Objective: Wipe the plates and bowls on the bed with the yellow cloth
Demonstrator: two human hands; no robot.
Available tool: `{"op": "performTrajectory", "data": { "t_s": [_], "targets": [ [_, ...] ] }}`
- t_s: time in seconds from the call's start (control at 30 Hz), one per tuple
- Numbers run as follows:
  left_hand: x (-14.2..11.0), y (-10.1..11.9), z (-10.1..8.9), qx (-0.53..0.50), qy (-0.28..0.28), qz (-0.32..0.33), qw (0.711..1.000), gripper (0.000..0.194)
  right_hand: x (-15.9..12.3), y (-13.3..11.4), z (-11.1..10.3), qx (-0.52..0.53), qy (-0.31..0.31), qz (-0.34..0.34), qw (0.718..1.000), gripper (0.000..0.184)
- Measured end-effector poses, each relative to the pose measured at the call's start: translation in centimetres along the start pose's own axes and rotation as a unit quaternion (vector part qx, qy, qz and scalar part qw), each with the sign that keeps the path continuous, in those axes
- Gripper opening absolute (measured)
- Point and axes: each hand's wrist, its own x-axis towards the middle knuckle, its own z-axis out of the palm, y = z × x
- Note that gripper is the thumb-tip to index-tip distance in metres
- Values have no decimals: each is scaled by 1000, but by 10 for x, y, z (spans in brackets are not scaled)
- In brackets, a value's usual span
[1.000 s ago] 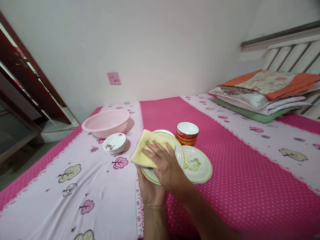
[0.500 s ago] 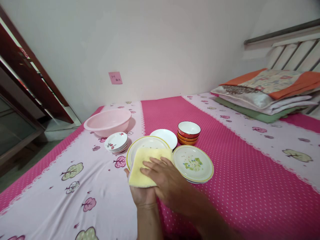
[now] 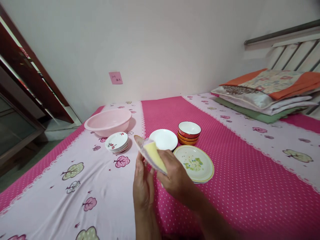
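A plate [image 3: 139, 141], tilted steeply so that it shows nearly edge-on, is held up above the bed by my left hand [image 3: 144, 186] from below and the left. My right hand [image 3: 175, 175] is closed on a yellow cloth [image 3: 155, 154] with a greyish-lilac underside, which lies against the plate and covers much of it. Behind the hands, a plain white plate [image 3: 163, 139] rests on the bedspread. To the right sit a stack of green-patterned plates with yellow rims [image 3: 193, 163] and a stack of red and orange bowls [image 3: 189, 133].
Left of the hands stand a stack of small flowered plates [image 3: 116, 141] and a pink basin [image 3: 108, 122]. Folded bedding and cushions [image 3: 267, 93] are piled at the far right by the white headboard [image 3: 300, 55]. A pink note [image 3: 115, 78] is stuck on the wall.
The plate has gone from lying fairly flat, facing up, to a steep edge-on tilt. My right hand has moved from flat on the cloth to gripping it at the plate's right side.
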Motion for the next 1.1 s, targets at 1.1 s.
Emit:
{"op": "performTrajectory", "data": {
  "t_s": [1.1],
  "targets": [
    [-4, -17, -14, -138, 43, -97, 985, 62, -1, 6, -28, -37, 78, -54, 995, 56]
  ]
}}
